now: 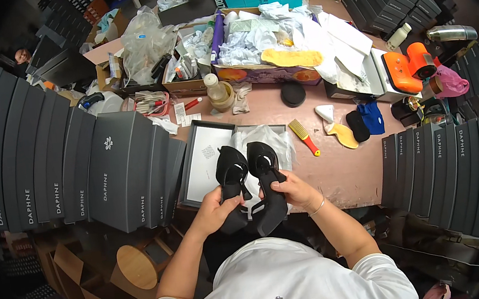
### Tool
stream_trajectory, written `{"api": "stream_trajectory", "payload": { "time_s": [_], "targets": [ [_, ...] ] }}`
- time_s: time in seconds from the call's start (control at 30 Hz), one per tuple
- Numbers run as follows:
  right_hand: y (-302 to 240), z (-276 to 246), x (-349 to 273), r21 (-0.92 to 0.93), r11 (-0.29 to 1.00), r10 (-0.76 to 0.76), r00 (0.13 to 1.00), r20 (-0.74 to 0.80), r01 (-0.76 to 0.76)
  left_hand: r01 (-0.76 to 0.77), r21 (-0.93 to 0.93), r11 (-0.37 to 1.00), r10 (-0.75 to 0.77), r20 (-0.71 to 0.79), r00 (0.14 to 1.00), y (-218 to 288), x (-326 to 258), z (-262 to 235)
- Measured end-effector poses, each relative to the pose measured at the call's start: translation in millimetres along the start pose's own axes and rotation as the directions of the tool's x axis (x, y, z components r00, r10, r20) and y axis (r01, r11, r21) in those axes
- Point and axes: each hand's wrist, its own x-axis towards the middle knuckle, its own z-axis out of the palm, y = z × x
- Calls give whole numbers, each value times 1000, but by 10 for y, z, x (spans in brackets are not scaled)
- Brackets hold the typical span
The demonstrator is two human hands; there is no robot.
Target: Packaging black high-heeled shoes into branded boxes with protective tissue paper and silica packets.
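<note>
I hold a pair of black high-heeled shoes side by side over the near table edge. My left hand (217, 208) grips the left black shoe (232, 176). Around the right black shoe (265, 170) my right hand (291, 189) is closed, a thin bracelet on its wrist. Just beyond the shoes lies an open grey shoe box (237, 131) lined with white tissue paper (270, 140), its lid (206, 162) lying to the left.
Rows of grey shoe boxes (102, 175) stand at left and more grey boxes (444, 157) at right. A yellow and red brush (303, 136), insoles (340, 133), an orange tool (408, 64), a bottle (215, 88) and paper-filled cartons (264, 47) crowd the brown table. A round wooden stool (138, 265) stands below.
</note>
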Motion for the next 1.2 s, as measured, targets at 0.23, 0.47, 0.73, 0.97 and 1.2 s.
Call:
{"api": "stream_trajectory", "payload": {
  "time_s": [0.23, 0.47, 0.73, 0.97, 1.2],
  "targets": [
    [116, -127, 268, 148, 989, 5, 995, 97, -19, -98, 772, 628, 345, -164, 924, 418, 339, -101],
    [193, 52, 233, 262, 964, 14, 993, 121, -45, -409, 254, 876, 424, -5, 905, 195, 674, 154],
    [277, 149, 25, 231, 972, 8, 994, 108, -33, -437, 181, 881, 467, -192, 863, 56, 521, 464],
    [334, 218, -68, 277, 959, 23, 993, 117, -55, -397, 206, 894, 447, -378, 811, 91, 437, 671],
    [400, 234, -147, 335, 940, 4, 985, 170, -62, -389, 291, 874, 474, -336, 814, 152, 314, 731]
  ]
}}
